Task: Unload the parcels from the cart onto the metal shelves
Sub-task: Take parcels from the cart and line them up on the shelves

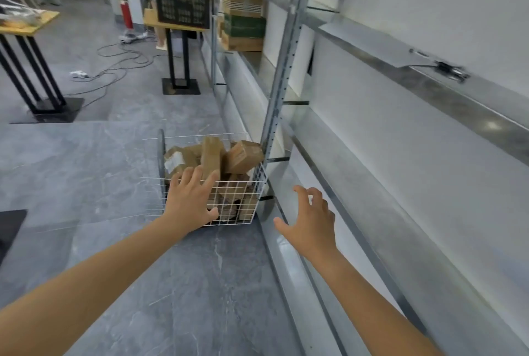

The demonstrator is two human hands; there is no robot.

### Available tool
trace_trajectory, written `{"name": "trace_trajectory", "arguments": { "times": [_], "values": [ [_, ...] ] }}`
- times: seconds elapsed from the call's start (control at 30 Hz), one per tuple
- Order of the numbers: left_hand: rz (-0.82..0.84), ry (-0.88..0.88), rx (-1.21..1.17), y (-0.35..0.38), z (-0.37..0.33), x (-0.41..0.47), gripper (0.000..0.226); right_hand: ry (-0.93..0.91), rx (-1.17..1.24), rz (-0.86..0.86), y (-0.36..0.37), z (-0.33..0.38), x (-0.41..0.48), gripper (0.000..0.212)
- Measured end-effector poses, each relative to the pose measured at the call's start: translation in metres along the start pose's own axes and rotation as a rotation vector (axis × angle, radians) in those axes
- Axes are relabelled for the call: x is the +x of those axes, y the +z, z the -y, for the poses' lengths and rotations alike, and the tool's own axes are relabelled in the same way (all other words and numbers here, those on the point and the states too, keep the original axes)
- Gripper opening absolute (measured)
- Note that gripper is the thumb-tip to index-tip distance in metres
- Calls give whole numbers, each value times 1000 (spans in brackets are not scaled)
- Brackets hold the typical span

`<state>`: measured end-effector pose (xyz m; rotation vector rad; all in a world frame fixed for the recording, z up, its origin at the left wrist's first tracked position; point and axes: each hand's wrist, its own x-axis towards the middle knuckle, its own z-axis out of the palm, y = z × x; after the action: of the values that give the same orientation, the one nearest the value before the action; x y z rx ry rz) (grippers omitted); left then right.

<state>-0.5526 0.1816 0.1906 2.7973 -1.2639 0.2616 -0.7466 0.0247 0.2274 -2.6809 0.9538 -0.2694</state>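
Where the left fingers reach: the fingers [187, 175] of the left hand [189, 201] are straight and spread apart, gripping nothing, over the cart's near rim; I cannot tell whether they touch wire or cardboard.
Right fingers: these fingers [316, 194] are loosely curled and apart; the right hand [312, 224] hovers empty near the shelf upright [282, 83].
Parcels: brown cardboard parcels [243, 156] are heaped loose in the cart, the top ones rising above its rim.
Handling: probably light and stiff, with taped faces perhaps slick. Grip one across its short sides and take the top ones first, since the heap may shift.
Cart: a white wire cart [237, 182] on the floor, just beside the metal shelves [369, 40].
Hidden: the lower parcels sit behind mesh and each other, so the count is unclear. Labels are blurred, and the cart's underside is out of sight.
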Motion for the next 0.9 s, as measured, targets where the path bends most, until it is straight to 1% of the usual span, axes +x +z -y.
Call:
{"name": "trace_trajectory", "arguments": {
  "times": [0.23, 0.4, 0.53, 0.63, 0.77, 0.9],
  "values": [
    [31, -110, -4, 13, 55, 24, 82, -79, 7, 72, 30, 39, 59, 71],
    [96, -180, 13, 31, 78, 43, 83, -133, 1, 135, 49, 54, 103, 70],
    [123, -241, 18, 43, 94, 67, 82, -186, -10, 149, 62, 61, 148, 68],
    [135, -258, 45, 52, 105, 96, 82, -220, -10, 168, 72, 63, 189, 67],
    [152, -240, 10, 66, 115, 148, 81, -223, 10, 207, 84, 63, 252, 67],
    [210, -257, 57, 81, 116, 195, 79, -230, 21, 270, 94, 57, 311, 67]
  ]
}}
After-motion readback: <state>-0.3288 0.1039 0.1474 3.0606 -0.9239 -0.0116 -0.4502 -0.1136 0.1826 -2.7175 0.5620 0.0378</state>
